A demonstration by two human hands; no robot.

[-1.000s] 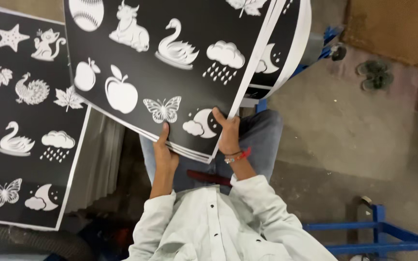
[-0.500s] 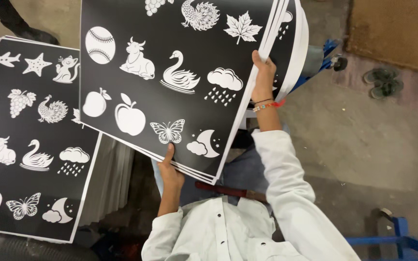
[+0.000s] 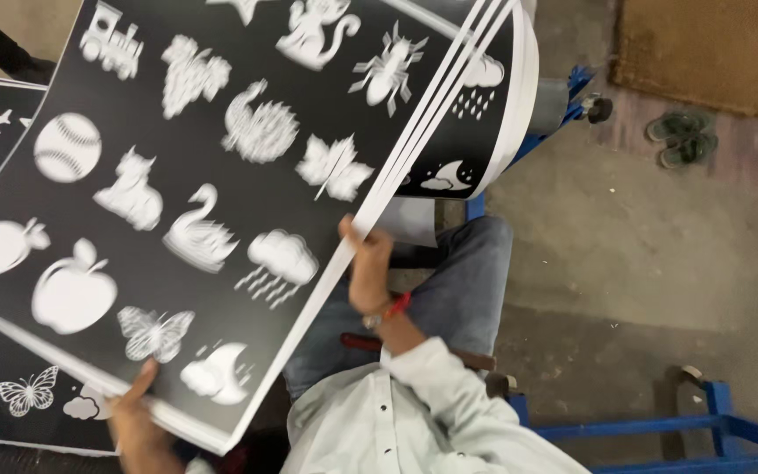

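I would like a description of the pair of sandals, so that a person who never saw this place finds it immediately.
Start from the large black sheet printed with white pictures that fills the left of the view, then look far right, past the blue frame, to the bare concrete floor. The pair of sandals lies there beside a brown mat; it is the only footwear, small and greenish-grey.

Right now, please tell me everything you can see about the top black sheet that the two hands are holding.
The top black sheet is large, flat and looks like stiff printed card, with a thin white border. White silhouettes cover it in rows: a train, grapes, a cat, a spider, a ball, a leaf, a swan, an apple, a rain cloud, a butterfly, a moon. It lies tilted on a fanned stack of similar sheets. The left hand grips its lower edge, thumb on top; the right hand holds the right edge.
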